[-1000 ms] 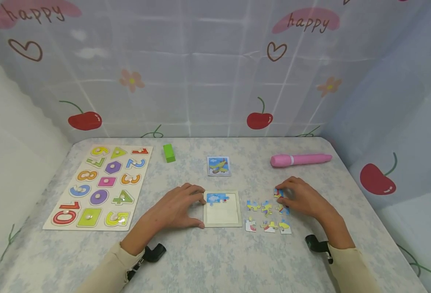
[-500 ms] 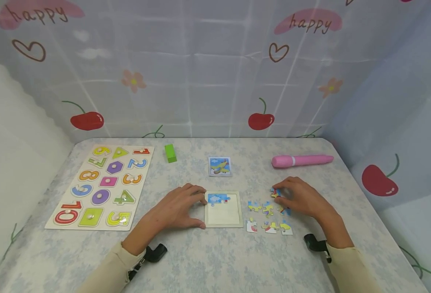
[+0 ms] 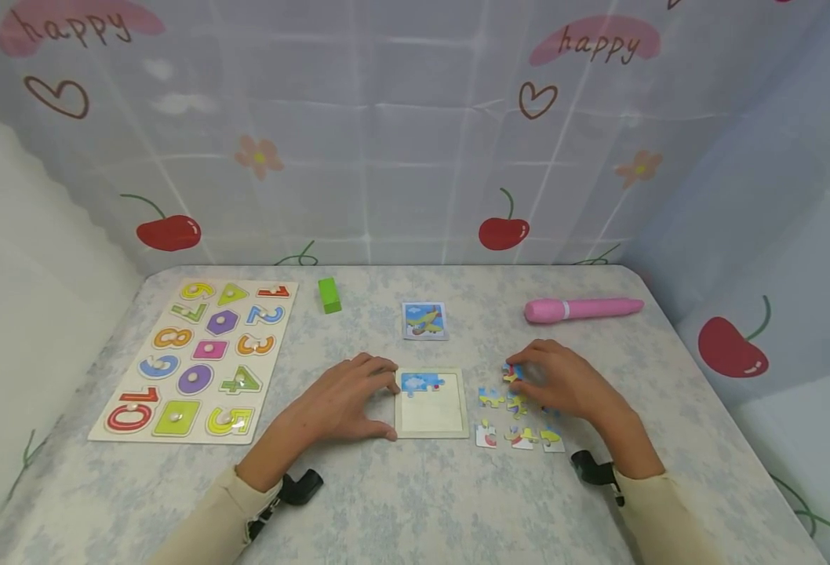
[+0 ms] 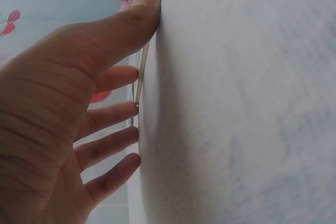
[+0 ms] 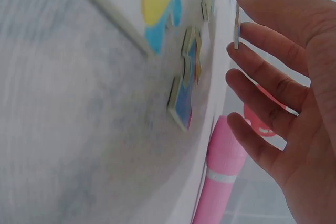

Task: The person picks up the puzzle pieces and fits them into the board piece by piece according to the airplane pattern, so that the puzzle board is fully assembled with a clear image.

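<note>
A small jigsaw tray [image 3: 432,434] lies flat on the table, with blue sky pieces [image 3: 418,382] along its upper left. My left hand [image 3: 343,400] rests against the tray's left edge, thumb near the lower corner and fingers spread and fairly straight. Between thumb and fingertips, my right hand [image 3: 566,380] pinches a jigsaw piece [image 3: 511,373] with blue, red and yellow on it. In the right wrist view that piece [image 5: 237,30] is seen edge-on, off the table. Several loose jigsaw pieces [image 3: 522,438] lie below the right hand, which partly covers one of them.
A picture card [image 3: 425,322] of a yellow airplane lies behind the tray. A green block [image 3: 329,295] stands at the back left, beside a number-and-shape board [image 3: 196,361]. A pink pen-shaped object [image 3: 584,309] lies at the back right.
My right hand has moved left with the pinched jigsaw piece, away from the right end of the loose pieces toward the tray. The left hand stays at the tray's edge.
</note>
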`<state>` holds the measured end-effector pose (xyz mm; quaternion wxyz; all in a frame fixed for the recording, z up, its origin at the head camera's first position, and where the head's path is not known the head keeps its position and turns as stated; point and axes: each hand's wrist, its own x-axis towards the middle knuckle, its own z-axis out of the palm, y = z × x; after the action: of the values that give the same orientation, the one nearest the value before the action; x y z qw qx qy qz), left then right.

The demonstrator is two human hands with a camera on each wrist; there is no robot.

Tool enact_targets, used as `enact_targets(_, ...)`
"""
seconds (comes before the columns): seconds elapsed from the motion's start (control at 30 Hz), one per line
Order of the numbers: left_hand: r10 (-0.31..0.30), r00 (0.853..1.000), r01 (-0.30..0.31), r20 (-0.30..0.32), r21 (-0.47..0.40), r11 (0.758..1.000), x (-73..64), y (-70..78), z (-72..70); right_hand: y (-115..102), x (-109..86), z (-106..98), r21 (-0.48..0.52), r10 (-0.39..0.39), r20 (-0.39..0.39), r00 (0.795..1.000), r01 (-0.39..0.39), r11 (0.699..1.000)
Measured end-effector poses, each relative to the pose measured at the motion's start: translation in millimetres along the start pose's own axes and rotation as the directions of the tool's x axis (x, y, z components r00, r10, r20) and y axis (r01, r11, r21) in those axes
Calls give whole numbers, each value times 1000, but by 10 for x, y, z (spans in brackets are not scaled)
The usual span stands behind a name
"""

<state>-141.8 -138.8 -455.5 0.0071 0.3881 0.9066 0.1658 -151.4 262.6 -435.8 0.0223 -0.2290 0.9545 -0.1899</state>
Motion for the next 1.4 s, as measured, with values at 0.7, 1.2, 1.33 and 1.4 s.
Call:
enact_targets(0.7, 12, 1000, -12, -16, -9, 1000, -3, -2, 2, -310, 229, 123, -16, -118, 33, 992, 119, 993)
enact_targets(1.2, 5, 1000, -5, -17, -14, 1000, -15, -8, 5, -514, 379, 204, -17, -119, 76, 990, 120, 993)
enact_targets(1.33, 2, 1000, -2, -14, -21, 1000, -10, -6, 6, -571, 405, 237, -23, -127, 77, 989, 129, 991)
enact_targets(1.4, 0, 1000, -1, -12, -22, 1000, -10, -6, 7, -597, 421, 252, -29, -136, 76, 988, 139, 990)
